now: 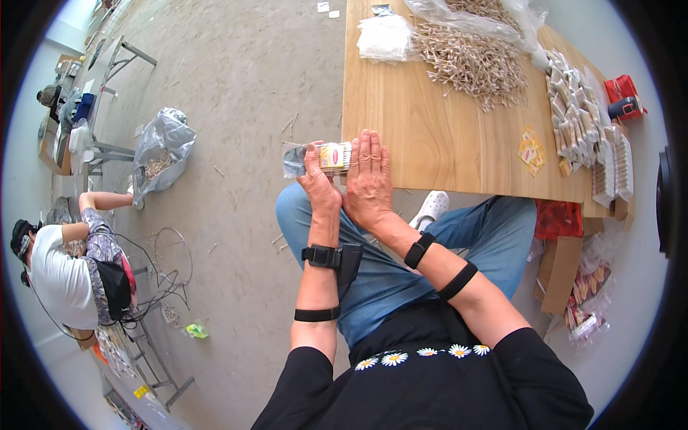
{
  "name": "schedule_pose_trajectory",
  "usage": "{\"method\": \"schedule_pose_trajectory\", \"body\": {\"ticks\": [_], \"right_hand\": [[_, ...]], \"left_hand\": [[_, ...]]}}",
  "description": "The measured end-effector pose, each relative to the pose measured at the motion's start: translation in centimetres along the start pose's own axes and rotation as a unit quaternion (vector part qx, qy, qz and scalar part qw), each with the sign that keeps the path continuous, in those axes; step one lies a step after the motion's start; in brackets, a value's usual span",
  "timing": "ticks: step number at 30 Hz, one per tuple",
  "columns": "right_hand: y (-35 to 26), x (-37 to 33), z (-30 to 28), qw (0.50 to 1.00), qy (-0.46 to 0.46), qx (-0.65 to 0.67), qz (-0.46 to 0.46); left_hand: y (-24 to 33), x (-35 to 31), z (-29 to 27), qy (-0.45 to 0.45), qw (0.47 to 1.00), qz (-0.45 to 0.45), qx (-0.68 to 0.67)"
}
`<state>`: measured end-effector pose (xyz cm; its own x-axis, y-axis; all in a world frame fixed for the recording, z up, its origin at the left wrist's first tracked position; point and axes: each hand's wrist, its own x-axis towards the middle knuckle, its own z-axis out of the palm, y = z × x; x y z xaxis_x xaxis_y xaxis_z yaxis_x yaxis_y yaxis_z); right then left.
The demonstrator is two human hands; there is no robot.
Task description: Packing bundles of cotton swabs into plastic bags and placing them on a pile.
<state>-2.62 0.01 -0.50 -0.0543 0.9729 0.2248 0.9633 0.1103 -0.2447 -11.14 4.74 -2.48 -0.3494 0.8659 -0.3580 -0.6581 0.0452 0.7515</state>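
At the near left corner of the wooden table [423,136] we press a small clear packet [326,158] of wooden sticks with a red and yellow label. Our left hand [319,188] grips the packet from below, its fingers curled around the near side and thumb up over it. Our right hand [369,179] lies flat with fingers stretched wide and straight, palm down on the table edge, touching the packet's right end; it holds nothing. The packet hangs half over the table edge, above our blue-jeaned lap.

Farther back on the table we see a loose heap of wooden sticks [469,64], a clear plastic bag [385,37] beside it, and rows of filled packets [577,118] along the right side. Small yellow labels [531,150] lie between. A red tool [623,97] sits at the far right. Off to our left, another person [68,269] works near a grey plastic bag [163,150] on the floor.
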Motion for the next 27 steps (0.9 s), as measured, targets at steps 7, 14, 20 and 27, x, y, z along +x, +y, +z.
{"method": "schedule_pose_trajectory", "body": {"ticks": [7, 14, 20, 27], "right_hand": [[-0.3, -0.1, 0.4, 1.000, 0.008, 0.017, 0.013], [0.2, -0.1, -0.4, 0.993, 0.029, 0.110, 0.008], [0.2, -0.1, -0.3, 0.993, 0.034, 0.110, 0.008], [1.0, -0.2, -1.7, 0.991, -0.004, 0.135, -0.021]], "left_hand": [[-0.4, 0.4, -0.5, -0.005, 1.000, 0.016, -0.002], [-0.4, 0.2, -0.2, 0.000, 0.999, 0.037, 0.006], [-0.4, 0.5, -0.6, -0.007, 0.997, 0.072, 0.042], [-0.6, 0.8, -0.4, 0.001, 0.995, 0.090, 0.042]]}}
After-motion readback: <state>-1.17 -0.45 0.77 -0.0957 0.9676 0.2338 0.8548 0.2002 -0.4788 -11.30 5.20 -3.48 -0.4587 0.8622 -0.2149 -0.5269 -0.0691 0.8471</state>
